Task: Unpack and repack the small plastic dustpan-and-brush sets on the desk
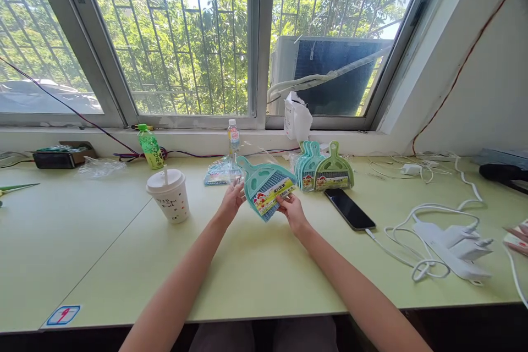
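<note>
**Dustpan [266, 187] held two-handed**

The dustpan is pinched at its sides by the left hand [233, 198] and right hand [291, 210], just left of the stack [319, 171]. It is tilted, seemingly so its label is faced upward. A phone [350, 209] is laid before the stack.

dustpan [264, 182]: smooth teal plastic, paper label
wrapper [251, 155]: clear glossy film
table [256, 264]: matt pale green
phone [348, 208]: glossy black
</note>
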### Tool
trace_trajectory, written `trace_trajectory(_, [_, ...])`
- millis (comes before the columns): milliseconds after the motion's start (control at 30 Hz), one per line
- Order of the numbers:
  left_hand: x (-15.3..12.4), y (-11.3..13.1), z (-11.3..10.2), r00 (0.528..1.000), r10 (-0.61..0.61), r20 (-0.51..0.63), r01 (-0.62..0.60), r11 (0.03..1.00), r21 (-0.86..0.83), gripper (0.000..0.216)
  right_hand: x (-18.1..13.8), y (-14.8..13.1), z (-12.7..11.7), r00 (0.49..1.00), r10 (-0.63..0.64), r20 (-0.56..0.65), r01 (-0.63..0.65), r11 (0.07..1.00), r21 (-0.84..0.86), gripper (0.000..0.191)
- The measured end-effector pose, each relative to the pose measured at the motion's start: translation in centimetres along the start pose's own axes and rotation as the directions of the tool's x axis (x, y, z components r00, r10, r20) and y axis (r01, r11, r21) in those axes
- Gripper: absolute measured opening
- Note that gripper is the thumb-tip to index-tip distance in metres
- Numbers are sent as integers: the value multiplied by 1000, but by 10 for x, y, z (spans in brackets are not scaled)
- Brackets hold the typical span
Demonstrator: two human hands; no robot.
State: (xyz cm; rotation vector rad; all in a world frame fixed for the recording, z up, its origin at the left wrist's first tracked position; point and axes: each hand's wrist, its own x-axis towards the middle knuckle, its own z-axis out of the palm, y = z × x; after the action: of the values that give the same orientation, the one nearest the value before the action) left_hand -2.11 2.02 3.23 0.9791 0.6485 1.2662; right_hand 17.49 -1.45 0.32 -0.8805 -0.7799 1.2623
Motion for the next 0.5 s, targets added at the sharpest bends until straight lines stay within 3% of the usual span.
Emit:
trace_trajectory(233, [-15, -14, 18, 950, -190, 247, 171, 981, 97, 53, 1, 2, -3, 995, -45, -92, 51, 997, 59, 44])
trace_trajectory(333, [-15, -21, 21, 950, -207, 234, 192, 977, 89, 58, 2, 1, -5, 994, -31, -105, 39, 997, 73, 39])
trace_trajectory(500, [-4, -31, 19, 992, -56, 110, 58, 998, -19, 62, 2, 3, -2, 998, 1, -65, 3, 999, 51, 34])
